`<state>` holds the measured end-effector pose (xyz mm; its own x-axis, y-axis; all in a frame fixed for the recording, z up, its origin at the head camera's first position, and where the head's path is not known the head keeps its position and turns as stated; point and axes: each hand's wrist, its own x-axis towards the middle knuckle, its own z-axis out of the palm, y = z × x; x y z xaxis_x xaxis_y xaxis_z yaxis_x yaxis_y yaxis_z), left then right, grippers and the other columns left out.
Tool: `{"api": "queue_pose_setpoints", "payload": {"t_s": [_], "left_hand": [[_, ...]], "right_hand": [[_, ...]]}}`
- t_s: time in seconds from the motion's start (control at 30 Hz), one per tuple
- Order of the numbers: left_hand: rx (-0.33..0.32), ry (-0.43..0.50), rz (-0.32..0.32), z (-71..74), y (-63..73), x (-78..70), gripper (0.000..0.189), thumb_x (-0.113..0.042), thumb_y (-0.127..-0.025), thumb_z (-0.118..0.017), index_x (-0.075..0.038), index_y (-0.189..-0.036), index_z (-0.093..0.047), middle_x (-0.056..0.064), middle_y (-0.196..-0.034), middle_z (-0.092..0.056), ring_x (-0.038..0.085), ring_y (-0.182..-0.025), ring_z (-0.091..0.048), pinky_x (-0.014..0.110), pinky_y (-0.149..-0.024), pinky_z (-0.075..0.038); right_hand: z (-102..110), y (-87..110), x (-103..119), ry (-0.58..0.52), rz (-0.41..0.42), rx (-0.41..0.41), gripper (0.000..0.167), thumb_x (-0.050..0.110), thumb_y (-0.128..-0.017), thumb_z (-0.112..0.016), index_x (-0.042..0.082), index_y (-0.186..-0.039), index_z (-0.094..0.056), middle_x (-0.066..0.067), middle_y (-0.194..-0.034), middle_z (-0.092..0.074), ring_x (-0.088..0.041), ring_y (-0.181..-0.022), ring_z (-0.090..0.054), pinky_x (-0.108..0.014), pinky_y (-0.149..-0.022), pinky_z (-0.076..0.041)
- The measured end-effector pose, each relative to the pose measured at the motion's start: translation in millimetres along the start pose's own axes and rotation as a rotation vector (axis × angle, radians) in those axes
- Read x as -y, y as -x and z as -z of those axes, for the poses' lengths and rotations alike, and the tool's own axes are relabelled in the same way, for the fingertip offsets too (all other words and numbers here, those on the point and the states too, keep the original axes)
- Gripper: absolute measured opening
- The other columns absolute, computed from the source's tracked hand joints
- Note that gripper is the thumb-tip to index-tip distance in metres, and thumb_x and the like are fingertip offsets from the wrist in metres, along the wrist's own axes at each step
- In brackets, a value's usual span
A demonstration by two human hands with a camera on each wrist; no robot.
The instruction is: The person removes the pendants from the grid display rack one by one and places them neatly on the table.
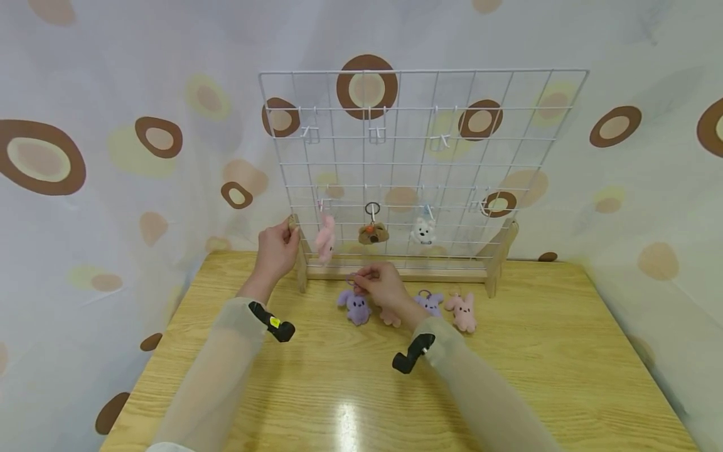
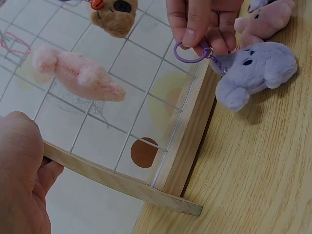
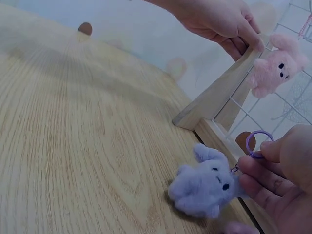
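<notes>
My right hand [image 1: 385, 285] pinches the purple ring [image 3: 248, 141] of a purple plush bunny keychain [image 1: 357, 307] between thumb and fingers. In the right wrist view, the bunny's body lies at the tabletop by the rack's base. With my left hand [image 1: 278, 248] I grip the top of the rack's left wooden leg [image 2: 122, 187]. On the white wire grid rack [image 1: 384, 164] hang a pink plush keychain [image 1: 325, 240], a brown plush keychain [image 1: 373, 234] and a white plush keychain [image 1: 423, 231], side by side along the lower hooks.
Beside my right wrist lie another purple plush keychain [image 1: 430, 302] and a pink bunny keychain [image 1: 464, 312]. A further pink plush [image 1: 390, 317] is partly under my right hand. Upper hooks [image 1: 377, 133] on the grid hold nothing. A patterned cloth hangs behind the wooden table [image 1: 316, 376].
</notes>
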<state>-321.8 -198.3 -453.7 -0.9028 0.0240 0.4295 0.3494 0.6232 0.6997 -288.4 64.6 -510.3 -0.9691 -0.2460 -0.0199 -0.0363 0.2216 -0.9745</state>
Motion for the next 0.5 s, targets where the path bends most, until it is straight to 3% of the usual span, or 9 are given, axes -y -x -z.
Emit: {"api": "queue_pose_setpoints", "payload": {"t_s": [0.2, 0.33, 0.5], "left_hand": [[-0.015, -0.001, -0.006, -0.7, 0.3, -1.3, 0.023, -0.008, -0.108, -0.057, 0.007, -0.096, -0.069, 0.000, -0.054, -0.044, 0.013, -0.044, -0.038, 0.027, -0.044, -0.030], [-0.014, -0.002, -0.004, -0.8, 0.6, -1.5, 0.022, -0.008, -0.108, -0.057, 0.007, -0.095, -0.069, 0.001, -0.055, -0.047, 0.013, -0.045, -0.038, 0.026, -0.045, -0.031], [-0.009, 0.005, -0.001, -1.0, 0.6, -1.9, 0.022, -0.008, -0.108, -0.058, 0.005, -0.094, -0.068, 0.001, -0.054, -0.046, 0.014, -0.045, -0.038, 0.026, -0.045, -0.031]], "right_hand": [[8.3, 0.9, -2.4, 0.158, 0.044, 0.010, 0.007, -0.001, -0.101, -0.069, -0.006, -0.102, -0.072, -0.016, -0.087, -0.073, -0.031, -0.081, -0.074, -0.034, -0.069, -0.060], [12.1, 0.6, -4.8, 0.283, 0.067, 0.006, 0.004, 0.000, -0.100, -0.071, -0.003, -0.100, -0.073, -0.011, -0.087, -0.072, -0.024, -0.078, -0.071, -0.031, -0.068, -0.057], [16.0, 2.7, -2.9, 0.330, 0.081, 0.018, 0.005, -0.001, -0.099, -0.070, -0.004, -0.102, -0.073, -0.009, -0.089, -0.071, -0.019, -0.079, -0.068, -0.033, -0.072, -0.057]]}}
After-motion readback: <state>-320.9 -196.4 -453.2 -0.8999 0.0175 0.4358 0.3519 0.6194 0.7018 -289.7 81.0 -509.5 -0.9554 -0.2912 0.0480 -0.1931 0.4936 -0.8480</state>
